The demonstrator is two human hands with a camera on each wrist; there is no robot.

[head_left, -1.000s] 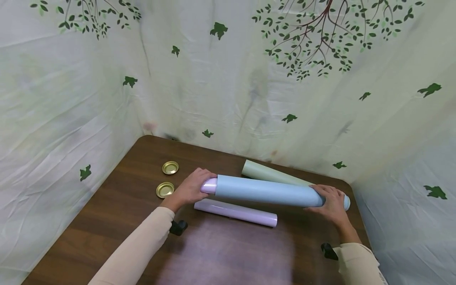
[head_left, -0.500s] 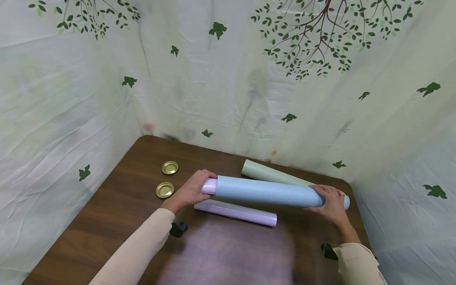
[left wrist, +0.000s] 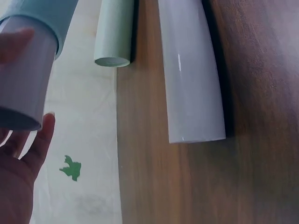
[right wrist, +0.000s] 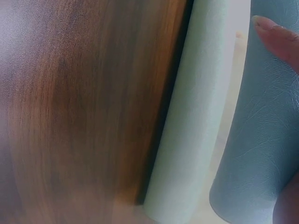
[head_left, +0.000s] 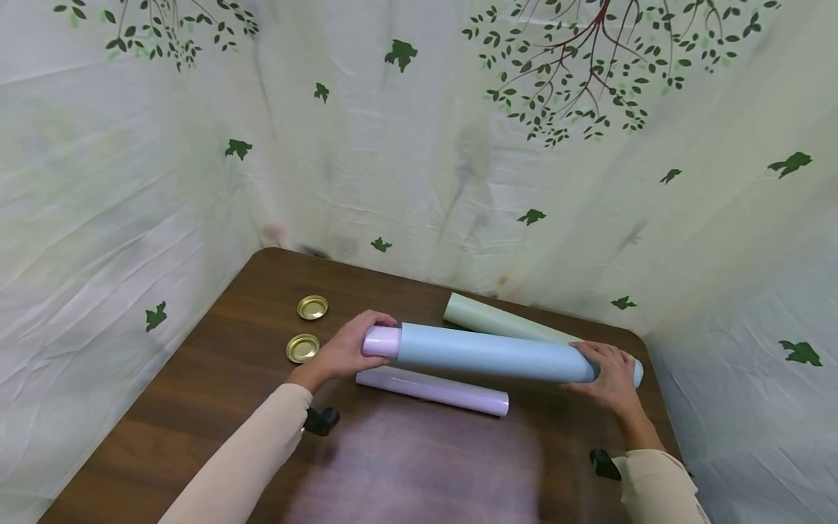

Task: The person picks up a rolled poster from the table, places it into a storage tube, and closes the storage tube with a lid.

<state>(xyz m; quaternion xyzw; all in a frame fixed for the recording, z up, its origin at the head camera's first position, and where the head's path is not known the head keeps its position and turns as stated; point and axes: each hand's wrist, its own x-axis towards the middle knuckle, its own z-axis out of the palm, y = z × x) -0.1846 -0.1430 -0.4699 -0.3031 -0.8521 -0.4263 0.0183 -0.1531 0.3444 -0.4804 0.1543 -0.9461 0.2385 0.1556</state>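
A light blue tube is held up above the table, nearly level. From its left end sticks a short length of a glossy lilac tube. My left hand grips this lilac end; in the left wrist view the thumb lies across it, with fingertips by its rim. Around the blue tube near its right end, my right hand is curled, its thumb pressed on the surface in the right wrist view. A shorter glossy lilac tube lies on the table below.
Behind the blue tube a pale green tube lies slanted on the brown wooden table. Two gold lids rest at the left, close to my left hand. A leaf-printed white curtain encloses the back and sides.
My left hand has shifted slightly left, and a little more of the lilac tube shows outside the blue one. The right hand and the tubes on the table have stayed put.
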